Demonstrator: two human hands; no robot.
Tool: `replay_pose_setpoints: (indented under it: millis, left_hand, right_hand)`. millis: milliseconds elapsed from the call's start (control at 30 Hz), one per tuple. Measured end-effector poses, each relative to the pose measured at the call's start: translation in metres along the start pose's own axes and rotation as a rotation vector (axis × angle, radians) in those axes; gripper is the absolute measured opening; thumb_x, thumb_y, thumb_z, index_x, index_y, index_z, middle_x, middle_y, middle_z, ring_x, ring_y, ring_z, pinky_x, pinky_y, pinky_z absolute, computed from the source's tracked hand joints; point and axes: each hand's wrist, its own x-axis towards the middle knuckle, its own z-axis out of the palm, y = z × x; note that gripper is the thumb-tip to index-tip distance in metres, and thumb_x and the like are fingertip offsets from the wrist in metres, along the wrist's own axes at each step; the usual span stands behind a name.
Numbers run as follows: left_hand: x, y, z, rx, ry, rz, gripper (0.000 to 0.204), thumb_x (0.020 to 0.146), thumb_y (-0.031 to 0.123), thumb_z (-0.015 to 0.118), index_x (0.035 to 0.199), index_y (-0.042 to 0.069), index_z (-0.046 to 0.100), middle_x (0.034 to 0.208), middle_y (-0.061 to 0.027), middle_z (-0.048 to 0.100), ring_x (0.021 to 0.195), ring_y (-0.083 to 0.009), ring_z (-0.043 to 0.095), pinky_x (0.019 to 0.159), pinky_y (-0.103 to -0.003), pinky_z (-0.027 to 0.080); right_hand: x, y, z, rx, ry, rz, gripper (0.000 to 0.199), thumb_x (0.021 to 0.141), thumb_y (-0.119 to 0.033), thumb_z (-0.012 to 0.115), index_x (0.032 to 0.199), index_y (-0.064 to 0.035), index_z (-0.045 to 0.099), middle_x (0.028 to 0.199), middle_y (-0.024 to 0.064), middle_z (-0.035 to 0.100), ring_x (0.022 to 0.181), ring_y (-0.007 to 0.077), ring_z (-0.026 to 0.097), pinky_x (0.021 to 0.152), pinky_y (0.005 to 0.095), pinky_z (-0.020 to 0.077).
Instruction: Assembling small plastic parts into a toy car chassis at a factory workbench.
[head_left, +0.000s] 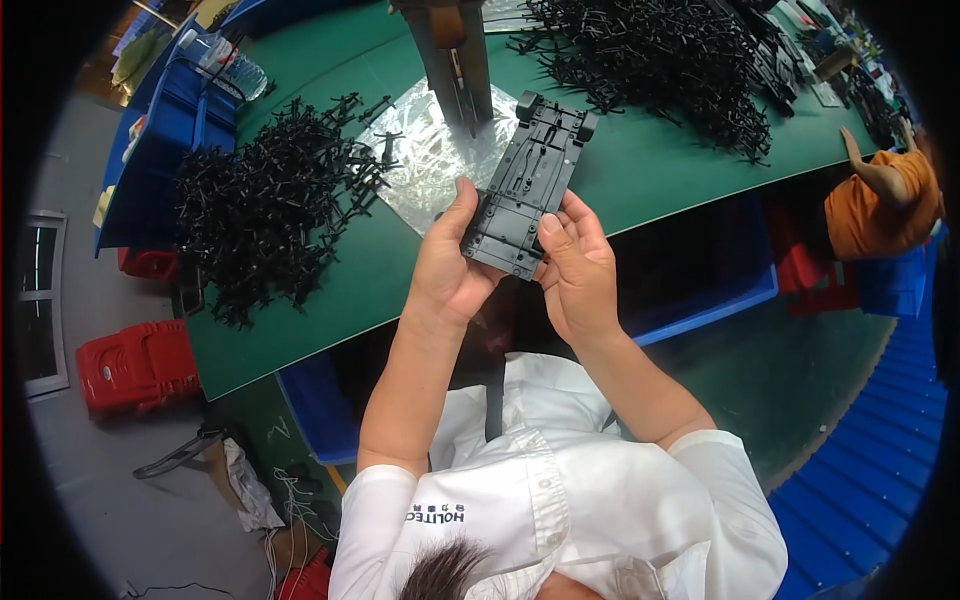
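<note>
I hold a black plastic toy-car chassis (527,187) above the green table (640,170), near its front edge. It looks light and stiff, with thin ribs that could snap, so its long side edges seem the safest grip. My left hand (450,265) and right hand (575,265) are each closed around its near end. Behind it lies a silvery sheet (425,160), with heaps of black plastic sprues (265,195) at the sides.

Green workbench (300,330) over grey floor (120,500) (red crate (135,365) beside), blue bins (175,150).
</note>
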Motion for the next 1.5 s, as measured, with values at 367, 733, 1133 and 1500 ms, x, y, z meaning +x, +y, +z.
replay_pose_setpoints:
  millis: [367, 733, 1133, 1500]
  left_hand:
    - [0.021, 0.024, -0.01, -0.028, 0.01, -0.028, 0.046, 0.096, 0.038, 0.041, 0.117, -0.003, 0.049, 0.11, -0.0164, 0.06, 0.099, -0.0259, 0.061, 0.08, -0.039, 0.053]
    - [0.035, 0.045, -0.016, 0.001, 0.034, -0.031, 0.042, 0.096, 0.033, 0.042, 0.118, -0.002, 0.047, 0.112, -0.0178, 0.059, 0.101, -0.0268, 0.061, 0.086, -0.039, 0.051]
    - [0.045, 0.049, -0.015, -0.01, 0.04, -0.022, 0.044, 0.097, 0.033, 0.04, 0.119, -0.006, 0.045, 0.114, -0.0208, 0.057, 0.104, -0.0293, 0.059, 0.091, -0.041, 0.049]
    - [0.045, 0.057, -0.01, -0.042, 0.005, -0.04, 0.045, 0.097, 0.033, 0.042, 0.117, -0.007, 0.046, 0.112, -0.0222, 0.058, 0.102, -0.0305, 0.06, 0.09, -0.041, 0.05]
  right_hand:
    - [0.019, 0.013, 0.017, 0.007, 0.062, -0.018, 0.045, 0.092, -0.014, 0.055, 0.129, 0.0001, 0.035, 0.114, 0.0073, 0.053, 0.097, 0.013, 0.056, 0.077, 0.0281, 0.0497]
    - [0.031, 0.02, 0.033, -0.009, 0.062, -0.037, 0.05, 0.091, -0.013, 0.055, 0.13, 0.0014, 0.027, 0.118, 0.0111, 0.046, 0.102, 0.0156, 0.053, 0.082, 0.0327, 0.0518]
    - [0.04, 0.021, 0.038, -0.031, 0.109, -0.055, 0.052, 0.091, -0.013, 0.055, 0.131, 0.002, 0.026, 0.117, 0.0116, 0.049, 0.102, 0.0178, 0.054, 0.084, 0.0357, 0.0493]
    - [0.042, 0.02, 0.043, -0.017, 0.105, -0.072, 0.051, 0.091, -0.012, 0.056, 0.131, 0.0017, 0.027, 0.116, 0.0112, 0.049, 0.101, 0.0173, 0.054, 0.083, 0.0347, 0.0488]
